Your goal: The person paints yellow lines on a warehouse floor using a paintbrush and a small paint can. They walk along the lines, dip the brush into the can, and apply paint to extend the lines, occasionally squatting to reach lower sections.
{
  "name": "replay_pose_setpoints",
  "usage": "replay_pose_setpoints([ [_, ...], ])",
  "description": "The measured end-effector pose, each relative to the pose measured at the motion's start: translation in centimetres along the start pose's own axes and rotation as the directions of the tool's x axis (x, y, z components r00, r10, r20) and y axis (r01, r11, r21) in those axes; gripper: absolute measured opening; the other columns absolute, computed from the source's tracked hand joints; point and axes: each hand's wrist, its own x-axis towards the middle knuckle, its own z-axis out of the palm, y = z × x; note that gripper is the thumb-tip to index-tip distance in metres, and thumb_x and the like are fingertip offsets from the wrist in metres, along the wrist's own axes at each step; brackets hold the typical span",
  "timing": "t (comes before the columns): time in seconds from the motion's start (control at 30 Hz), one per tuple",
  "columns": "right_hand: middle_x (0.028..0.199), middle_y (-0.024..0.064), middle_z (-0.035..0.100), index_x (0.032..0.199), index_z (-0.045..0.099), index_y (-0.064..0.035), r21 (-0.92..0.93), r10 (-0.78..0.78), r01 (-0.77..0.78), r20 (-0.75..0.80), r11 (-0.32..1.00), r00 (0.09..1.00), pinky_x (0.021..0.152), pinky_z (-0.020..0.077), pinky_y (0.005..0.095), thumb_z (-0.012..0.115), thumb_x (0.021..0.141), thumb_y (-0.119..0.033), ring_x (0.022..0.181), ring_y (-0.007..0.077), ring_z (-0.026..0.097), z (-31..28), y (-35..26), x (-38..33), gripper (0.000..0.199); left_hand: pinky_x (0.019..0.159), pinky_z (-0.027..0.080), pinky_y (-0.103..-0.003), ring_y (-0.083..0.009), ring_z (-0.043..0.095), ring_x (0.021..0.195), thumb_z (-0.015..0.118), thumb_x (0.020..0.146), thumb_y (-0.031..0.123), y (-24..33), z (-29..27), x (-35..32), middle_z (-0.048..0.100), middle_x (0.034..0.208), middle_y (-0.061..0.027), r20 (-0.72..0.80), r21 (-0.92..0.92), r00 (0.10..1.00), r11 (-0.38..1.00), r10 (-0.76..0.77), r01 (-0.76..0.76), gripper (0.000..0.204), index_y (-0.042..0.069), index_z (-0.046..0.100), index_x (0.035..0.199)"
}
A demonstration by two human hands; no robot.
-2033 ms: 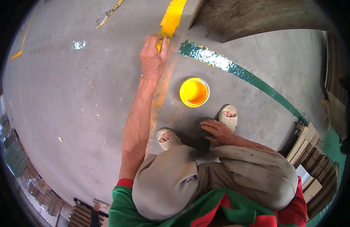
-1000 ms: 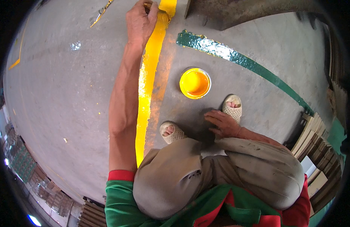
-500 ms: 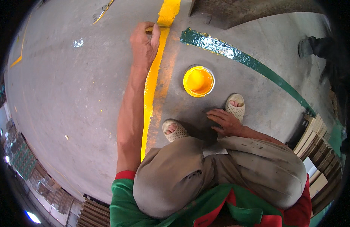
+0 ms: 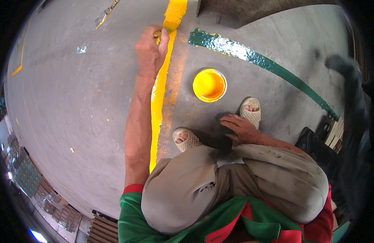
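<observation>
My left hand [image 4: 149,52] reaches forward over the grey concrete floor [image 4: 73,93], closed around a paintbrush handle [image 4: 158,34] whose bristles are hidden behind the fingers. The brush meets a wet yellow painted line [image 4: 158,97] that runs from far ahead back toward my knees. A round tub of yellow paint [image 4: 209,85] stands to the right of that line. My right hand [image 4: 240,128] hangs loose off my right knee, fingers spread, holding nothing, above the floor between my two pale sandals [image 4: 188,139].
A glossy green painted stripe [image 4: 260,60] slants from the top centre down to the right. Another person's dark leg and shoe [image 4: 349,81] stand at the right edge. Stacked boards [image 4: 334,131] lie at right, and wooden slats [image 4: 104,229] at the lower left.
My left hand swept far up the yellow line, then drew back toward me with the brush. A person's leg has come in at the right. My right hand stayed put.
</observation>
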Motion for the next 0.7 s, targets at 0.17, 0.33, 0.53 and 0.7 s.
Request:
replay_pose_setpoints([
  [0.17,0.148,0.0145,0.050,0.142,0.050,-0.0049,-0.005,-0.005,0.005,0.032,1.000,0.999,0.114,0.0446,0.0452,0.080,0.081,-0.017,0.134,0.0365,0.050,0.2,0.4,0.0,0.069,0.075,0.058,-0.035,-0.0279,0.074,0.082,0.071,0.091,0.007,-0.1,1.0,1.0,0.075,0.095,-0.0137,-0.039,0.052,0.998,0.997,0.051,-0.049,0.008,0.002,0.070,0.098],
  [0.33,0.148,0.0139,0.050,0.142,0.050,-0.0059,-0.018,-0.001,0.002,0.052,1.000,0.999,0.114,0.0445,0.0447,0.079,0.083,-0.018,0.134,0.0356,0.050,0.3,0.6,0.0,0.067,0.074,0.058,-0.034,-0.0272,0.074,0.083,0.071,0.091,0.007,-0.3,0.1,-0.5,0.075,0.096,-0.0131,0.083,0.040,0.996,0.999,-0.038,0.035,0.008,0.003,0.071,0.098],
  [0.53,0.147,0.0138,0.050,0.142,0.050,-0.0058,-0.021,-0.008,0.009,0.050,1.000,0.999,0.114,0.0448,0.0444,0.079,0.084,-0.019,0.134,0.0347,0.050,0.1,0.3,0.1,0.066,0.076,0.058,-0.034,-0.0268,0.074,0.083,0.071,0.092,0.007,0.3,0.5,0.9,0.075,0.094,-0.0132,-0.056,0.061,0.998,0.998,0.034,-0.031,0.008,0.003,0.069,0.099],
  [0.7,0.147,0.0147,0.050,0.141,0.050,-0.0051,-0.010,-0.016,0.016,0.039,1.000,0.999,0.114,0.0445,0.0446,0.078,0.084,-0.019,0.134,0.0350,0.050,0.1,0.6,0.1,0.065,0.073,0.057,-0.036,-0.0306,0.072,0.082,0.071,0.090,0.005,-0.9,0.9,-0.4,0.073,0.094,-0.0144,0.002,0.005,1.000,1.000,0.021,-0.021,0.008,0.003,0.068,0.097],
])
